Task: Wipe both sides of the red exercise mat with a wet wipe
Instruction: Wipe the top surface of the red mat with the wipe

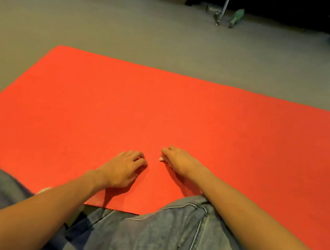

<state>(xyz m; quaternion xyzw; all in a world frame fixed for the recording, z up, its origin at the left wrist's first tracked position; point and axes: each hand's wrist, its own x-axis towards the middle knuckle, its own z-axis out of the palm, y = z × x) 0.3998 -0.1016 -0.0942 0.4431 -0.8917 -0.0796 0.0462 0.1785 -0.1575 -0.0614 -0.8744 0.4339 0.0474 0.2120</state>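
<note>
The red exercise mat (pixel 121 104) lies flat on the grey floor and fills the middle of the view. My right hand (pixel 178 160) rests on the mat near its front edge, fingers curled over a small white wet wipe (pixel 162 158) that peeks out at its left side. My left hand (pixel 124 168) lies on the mat just to the left of it, palm down, fingers bent with the tips on the surface and nothing visible in it. The two hands are a short gap apart.
My knee in blue jeans (pixel 169 231) overlaps the mat's front edge. Grey floor (pixel 109 27) surrounds the mat. At the back stand a metal stand (pixel 220 12), a green object (pixel 236 18) and dark equipment (pixel 314 14).
</note>
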